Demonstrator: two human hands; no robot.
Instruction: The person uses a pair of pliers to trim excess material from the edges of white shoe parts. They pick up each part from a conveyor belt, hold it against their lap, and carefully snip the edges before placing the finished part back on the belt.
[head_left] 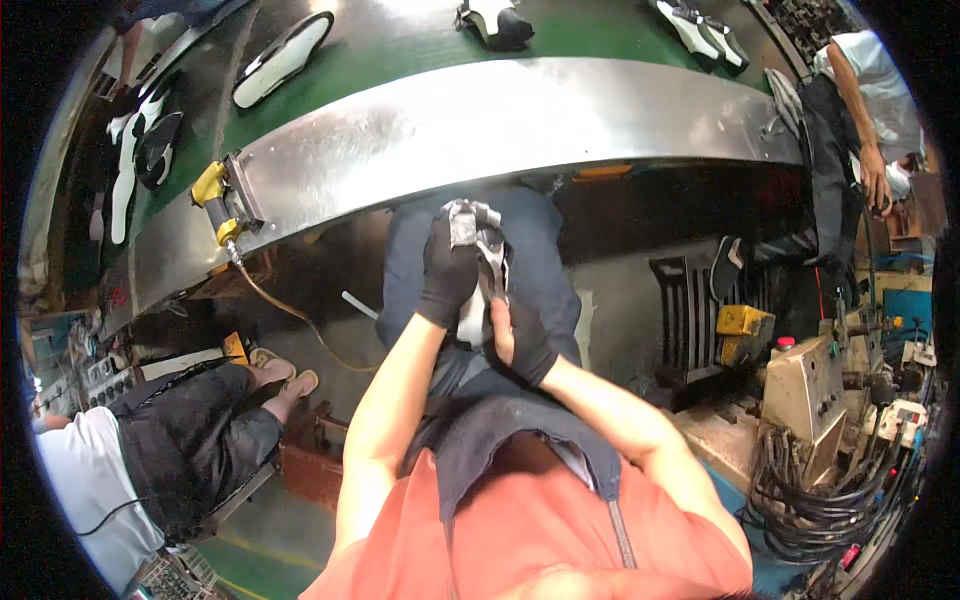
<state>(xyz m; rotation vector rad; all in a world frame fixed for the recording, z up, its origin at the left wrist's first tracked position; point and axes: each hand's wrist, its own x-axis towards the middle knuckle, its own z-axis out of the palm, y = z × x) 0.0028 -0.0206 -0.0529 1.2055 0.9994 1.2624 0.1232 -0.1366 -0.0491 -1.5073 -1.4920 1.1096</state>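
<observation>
Left hand, black-gloved, closed round shoe-shaped piece, silvery at its far end; piece held over lap, just short of metal surface; right hand against its nearer part, finger closure cannot be told; yellow tool at surface's left end.

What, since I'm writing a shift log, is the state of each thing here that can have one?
Silvery, black and white shoe-like piece: held above the lap
Black-gloved left hand: closed on that piece
Black-gloved right hand: thumb at the piece, grip unclear
Yellow-and-black handheld tool: unheld, thin brown hose attached
Long black cables: coiled
Round red button: cannot tell if pressed
</observation>
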